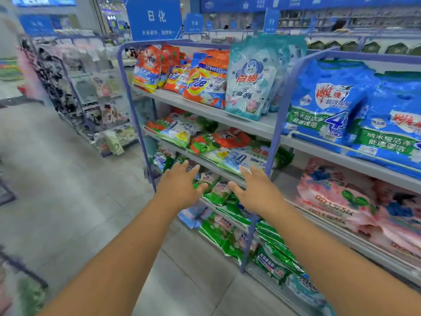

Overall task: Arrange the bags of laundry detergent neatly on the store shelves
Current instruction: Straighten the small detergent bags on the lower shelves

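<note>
A purple-framed shelf unit [246,124] holds detergent bags on several tiers. On the top tier a pale teal bag [249,87] stands upright beside orange bags [205,80]. Mixed green, orange and white bags [205,142] lie untidily on the second tier. Green bags [218,192] lie on the lower tiers. My left hand [180,185] and my right hand [257,190] both reach out with fingers spread in front of the third tier, holding nothing.
Large blue bags [328,103] and pink bags [341,199] fill the neighbouring shelf on the right. A rack of small goods [100,106] stands across the aisle on the left. Grey tiled floor [75,192] lies in front. A blue sign [155,18] tops the unit.
</note>
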{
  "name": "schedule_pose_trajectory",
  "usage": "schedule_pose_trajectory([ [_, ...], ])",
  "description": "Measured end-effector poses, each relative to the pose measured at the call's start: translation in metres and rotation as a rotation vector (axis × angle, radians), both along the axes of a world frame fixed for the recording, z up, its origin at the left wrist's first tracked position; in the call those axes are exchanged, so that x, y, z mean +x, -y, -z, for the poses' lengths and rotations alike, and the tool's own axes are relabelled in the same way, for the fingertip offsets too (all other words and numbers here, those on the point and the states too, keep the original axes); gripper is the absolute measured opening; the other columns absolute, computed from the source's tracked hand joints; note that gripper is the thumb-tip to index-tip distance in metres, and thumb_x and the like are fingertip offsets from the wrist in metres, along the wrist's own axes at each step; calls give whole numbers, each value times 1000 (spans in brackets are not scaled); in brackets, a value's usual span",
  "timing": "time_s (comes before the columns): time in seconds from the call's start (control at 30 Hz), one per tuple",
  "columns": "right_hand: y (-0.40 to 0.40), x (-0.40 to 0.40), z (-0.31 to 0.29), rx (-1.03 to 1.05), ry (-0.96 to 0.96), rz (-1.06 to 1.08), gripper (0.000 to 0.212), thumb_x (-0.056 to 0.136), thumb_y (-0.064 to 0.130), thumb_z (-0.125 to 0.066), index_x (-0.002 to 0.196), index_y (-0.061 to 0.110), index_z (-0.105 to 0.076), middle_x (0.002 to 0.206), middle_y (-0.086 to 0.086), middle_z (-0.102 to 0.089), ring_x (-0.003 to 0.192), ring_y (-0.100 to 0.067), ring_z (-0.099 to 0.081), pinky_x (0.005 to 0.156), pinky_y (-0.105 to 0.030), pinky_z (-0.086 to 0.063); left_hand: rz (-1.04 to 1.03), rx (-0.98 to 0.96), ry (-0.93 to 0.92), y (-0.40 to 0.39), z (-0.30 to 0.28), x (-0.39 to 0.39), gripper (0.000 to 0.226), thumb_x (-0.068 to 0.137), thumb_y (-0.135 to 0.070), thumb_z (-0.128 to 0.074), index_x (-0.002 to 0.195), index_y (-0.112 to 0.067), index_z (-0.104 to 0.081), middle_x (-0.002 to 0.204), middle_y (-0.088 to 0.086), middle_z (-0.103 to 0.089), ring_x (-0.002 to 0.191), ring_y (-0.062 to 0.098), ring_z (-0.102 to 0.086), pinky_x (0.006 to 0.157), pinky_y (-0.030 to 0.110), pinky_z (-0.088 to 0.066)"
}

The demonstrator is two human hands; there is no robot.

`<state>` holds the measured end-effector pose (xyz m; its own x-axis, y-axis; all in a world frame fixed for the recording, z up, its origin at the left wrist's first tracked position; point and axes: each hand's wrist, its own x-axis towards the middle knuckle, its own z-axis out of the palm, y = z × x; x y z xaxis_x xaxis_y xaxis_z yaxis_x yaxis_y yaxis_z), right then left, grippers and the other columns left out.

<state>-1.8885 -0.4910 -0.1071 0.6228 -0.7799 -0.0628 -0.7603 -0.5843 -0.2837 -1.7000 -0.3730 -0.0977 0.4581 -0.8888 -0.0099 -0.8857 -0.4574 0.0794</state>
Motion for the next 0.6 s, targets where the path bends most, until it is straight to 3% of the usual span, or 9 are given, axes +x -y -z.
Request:
schedule_pose_trajectory([
  [0.33,53,165,11,112,-48,206,80,96,72,-27,160,29,-7,169,-1,-1,155,-25,-2,122,-49,-22,162,31,-63,85,14,186,73,98,-66,-37,159,-29,-20,167,6,-14,154,27,-12,123,48,-21],
  [0.6,139,241,51,121,-25,291,77,97,69,-31,160,29,-10,168,-5,-6,154,-29,-7,122,-48,-23,261,51,-113,187,47,266,70,100,-58,-41,159,-27,-20,167,9,-13,154,28,-11,122,49,-21],
])
